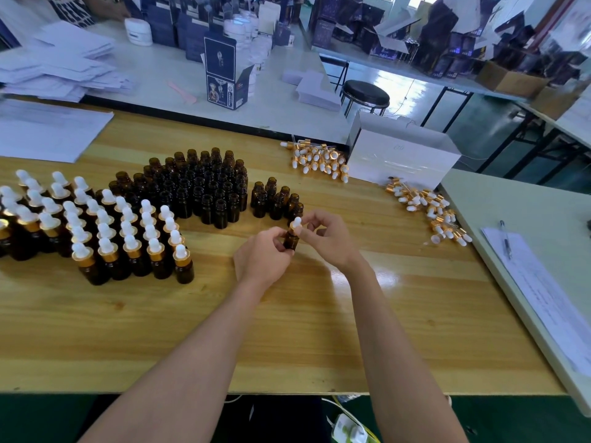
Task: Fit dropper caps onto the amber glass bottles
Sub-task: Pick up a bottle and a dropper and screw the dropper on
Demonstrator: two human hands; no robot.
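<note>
Amber bottle in hand (291,240): upright between the two hands, over the middle of the desk (287,330), just in front of the open bottles.
Dropper cap (295,223): on the bottle's neck, white bulb up; the fingers cover the gold collar, so I cannot tell whether it is screwed fully down.
Left hand (263,257): its fingers (277,239) curl round the bottle's body and hold it.
Right hand (326,238): its fingers (306,227) are drawn narrow, pinching the cap at the collar.
Step in hand: by my reading, twisting the cap home. Keep the bottle plumb so the pipette runs straight in, turn the collar rather than the soft bulb, and stop once snug so the threads do not cross.
Capped bottles (105,231): standing in rows at the left of the desk.
Open bottles (204,187): a dense cluster behind, with a smaller group (276,198) just beyond the hands.
Loose caps (319,159): one heap at the far edge, a second heap (428,209) to the right.
Surface: glossy pale wood; a white box (403,158) beside the caps, paper sheets (48,132) at far left.
Room: a pen (506,239) on a printed form (537,289) on the adjoining desk, a black stool (365,94), and dark cartons (224,75) on further tables.
</note>
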